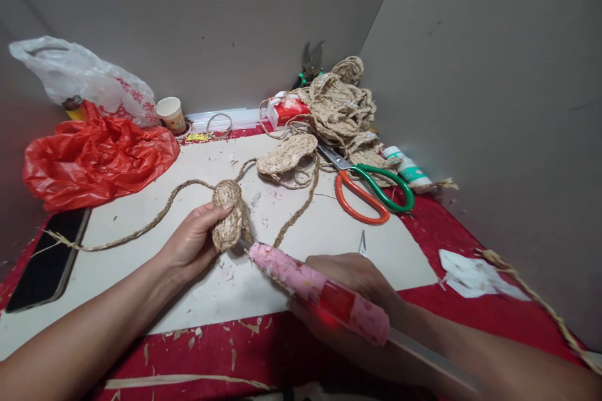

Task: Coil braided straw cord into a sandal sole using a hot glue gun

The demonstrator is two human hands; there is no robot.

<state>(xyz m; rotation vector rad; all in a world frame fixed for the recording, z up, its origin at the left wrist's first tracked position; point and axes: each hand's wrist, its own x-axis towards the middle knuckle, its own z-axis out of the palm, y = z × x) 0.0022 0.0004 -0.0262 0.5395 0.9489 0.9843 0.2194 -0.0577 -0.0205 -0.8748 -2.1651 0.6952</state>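
My left hand [200, 235] grips a small oval sole of coiled straw braid [227, 213], thumb across its face. Loose braid [157, 219] trails from it to the left, and another length joins it to the right. My right hand [348, 288] is wrapped round a pink-covered hot glue gun [301, 276], with a clear glue stick [427, 357] sticking out of its back end. The nozzle is at the lower right edge of the coiled piece; whether it touches I cannot tell. A second woven straw piece [286, 156] lies on the white board beyond.
Scissors with orange and green handles [362, 197] lie right of centre, beside piled straw braid [341, 103]. A red plastic bag [98, 163], paper cup [170, 116] and phone [44, 260] are left. Crumpled tissue [475, 272] lies right; pliers [310, 66] stand at the back.
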